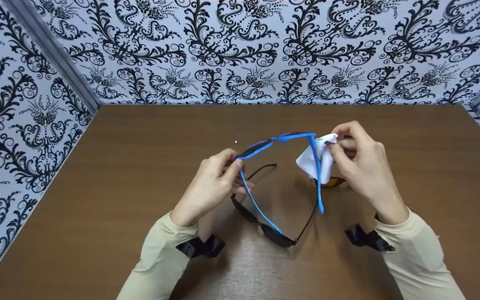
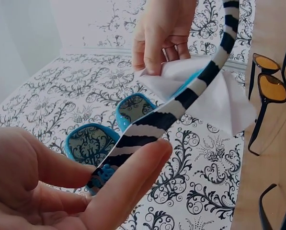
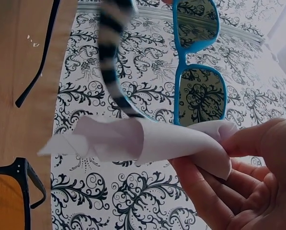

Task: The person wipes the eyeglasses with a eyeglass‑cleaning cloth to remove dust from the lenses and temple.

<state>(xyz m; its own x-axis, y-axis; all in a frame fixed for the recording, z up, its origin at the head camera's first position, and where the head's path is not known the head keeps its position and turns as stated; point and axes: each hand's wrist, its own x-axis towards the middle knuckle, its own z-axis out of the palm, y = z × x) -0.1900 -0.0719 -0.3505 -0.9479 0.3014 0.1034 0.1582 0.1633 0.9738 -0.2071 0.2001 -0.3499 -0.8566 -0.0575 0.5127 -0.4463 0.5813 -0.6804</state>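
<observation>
While my left hand (image 1: 208, 179) pinches the blue sunglasses (image 1: 292, 136) at the left hinge corner, my right hand (image 1: 365, 166) has a white cloth (image 1: 326, 164) between thumb and fingers, up by the right arm of the frame (can't tell if they touch). The shades are in the air over the brown surface (image 1: 140, 166), long axis slanting up to the right, lenses facing away, both arms pointing back at me. Below: black sunglasses (image 1: 276, 236), arms pointing away, plus yellow-lens glasses (image 1: 332, 182) partly behind the cloth.
</observation>
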